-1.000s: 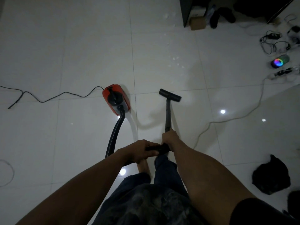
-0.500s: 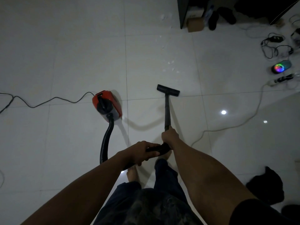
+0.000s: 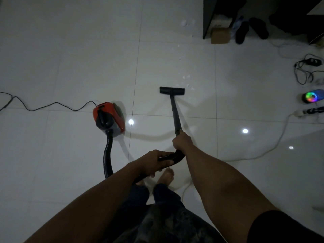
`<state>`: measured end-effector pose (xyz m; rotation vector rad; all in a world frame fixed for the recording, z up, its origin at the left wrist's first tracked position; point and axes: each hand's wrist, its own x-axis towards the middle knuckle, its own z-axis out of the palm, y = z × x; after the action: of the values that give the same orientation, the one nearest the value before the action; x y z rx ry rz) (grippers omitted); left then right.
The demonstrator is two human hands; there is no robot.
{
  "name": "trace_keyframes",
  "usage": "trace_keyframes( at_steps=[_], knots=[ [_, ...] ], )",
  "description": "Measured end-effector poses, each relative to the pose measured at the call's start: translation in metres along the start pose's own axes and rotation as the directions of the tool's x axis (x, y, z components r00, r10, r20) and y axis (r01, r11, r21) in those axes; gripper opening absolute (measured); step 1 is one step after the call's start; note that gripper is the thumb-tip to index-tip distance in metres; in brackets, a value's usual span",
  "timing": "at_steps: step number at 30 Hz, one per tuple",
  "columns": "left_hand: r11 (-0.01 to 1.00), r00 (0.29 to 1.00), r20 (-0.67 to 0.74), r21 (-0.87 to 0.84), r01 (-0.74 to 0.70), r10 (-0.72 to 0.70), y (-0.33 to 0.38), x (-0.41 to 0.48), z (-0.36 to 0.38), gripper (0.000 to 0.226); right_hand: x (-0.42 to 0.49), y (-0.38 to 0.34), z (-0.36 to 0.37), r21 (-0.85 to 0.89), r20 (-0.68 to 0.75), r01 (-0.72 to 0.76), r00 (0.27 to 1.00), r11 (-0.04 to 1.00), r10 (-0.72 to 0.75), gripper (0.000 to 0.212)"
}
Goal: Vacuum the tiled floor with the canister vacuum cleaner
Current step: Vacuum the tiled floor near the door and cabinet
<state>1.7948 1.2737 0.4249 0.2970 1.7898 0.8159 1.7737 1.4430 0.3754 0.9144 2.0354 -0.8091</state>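
Note:
A red and black canister vacuum [image 3: 109, 118] sits on the white tiled floor [image 3: 70, 67], left of centre. Its black hose [image 3: 107, 155] curves down and back toward me. My left hand [image 3: 154, 162] is closed around the hose end by the curved handle. My right hand [image 3: 181, 140] grips the black wand [image 3: 175, 113] at its lower end. The wand runs forward to the flat black floor nozzle [image 3: 172, 90], which rests on the tiles. Small white scraps [image 3: 186, 77] lie just beyond the nozzle.
The vacuum's black power cord [image 3: 43, 105] trails left. A white cable [image 3: 259, 153] snakes across the floor to a power strip [image 3: 308, 112] at right, near a glowing rainbow device [image 3: 312, 96] and tangled cords [image 3: 305, 71]. Dark furniture, a cardboard box [image 3: 220, 35] and shoes [image 3: 242, 32] stand at top right.
The nozzle has slid forward toward the white scraps and squared up. My view has shifted forward and right; the dark bundle at lower right has left the frame.

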Motion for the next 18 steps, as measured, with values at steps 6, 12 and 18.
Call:
trace_keyframes(
  at_steps=[6,12,18],
  knots=[
    [1.000,1.000,0.026,0.011,0.014,-0.015,0.029,0.037,-0.038,0.051,0.037,-0.023,-0.033,-0.003,-0.064,-0.025,0.998,1.000,0.025,0.068],
    [1.000,0.997,0.072,0.018,-0.009,0.008,0.046,0.084,-0.095,0.055,0.076,-0.063,-0.070,0.017,-0.060,-0.009,0.998,1.000,0.010,0.069],
    [1.000,0.997,0.069,-0.010,-0.014,0.014,0.074,0.115,-0.159,0.049,0.112,-0.120,-0.110,-0.026,-0.059,0.011,0.998,1.000,-0.013,0.070]
  ],
)
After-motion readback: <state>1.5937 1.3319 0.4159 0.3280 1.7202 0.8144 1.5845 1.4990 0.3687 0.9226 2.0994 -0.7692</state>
